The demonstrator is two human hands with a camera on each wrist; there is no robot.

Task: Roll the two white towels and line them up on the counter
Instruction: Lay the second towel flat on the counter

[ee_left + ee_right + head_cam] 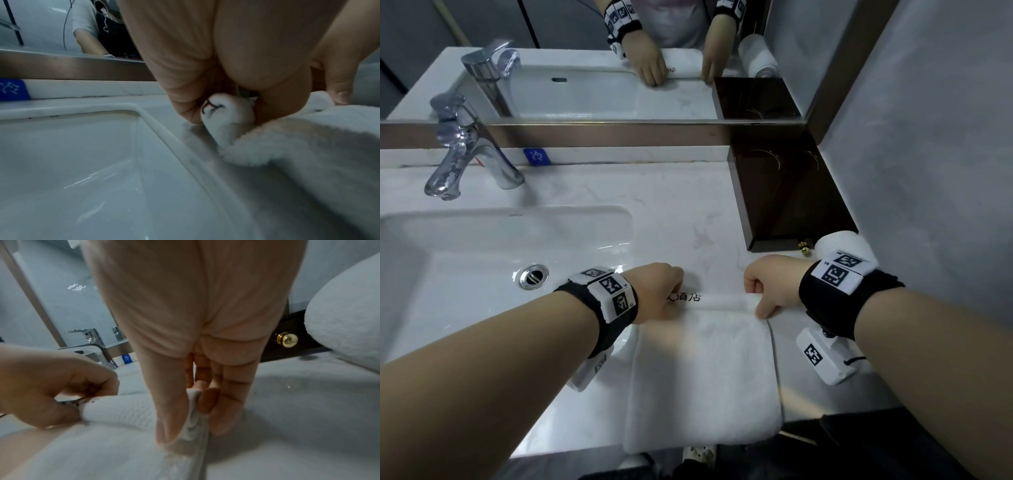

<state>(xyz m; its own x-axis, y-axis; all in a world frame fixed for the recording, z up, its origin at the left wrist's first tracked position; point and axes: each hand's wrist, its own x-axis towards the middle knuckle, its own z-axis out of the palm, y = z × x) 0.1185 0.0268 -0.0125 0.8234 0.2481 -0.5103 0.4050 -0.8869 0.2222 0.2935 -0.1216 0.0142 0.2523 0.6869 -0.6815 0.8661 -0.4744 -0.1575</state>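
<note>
Both the left hand (659, 291) and right hand (770, 286) gripped the second towel (705, 373), its roll apparently just started, needing even rolling toward the counter's near edge

Both bare forearms are reaching forward side by side, each wrist wearing a black band with white coded tags. The left hand (659, 289) is curling knuckles-up, its thumb and fingers pinching the left end of the towel's rolled edge (726, 301). The right hand (770, 286) is gripping the right end, thumb pointing down on the near side and fingers folding over the far side. The left fingertips are mostly hiding under the palm, so their exact hold is probably a pinch.
</note>
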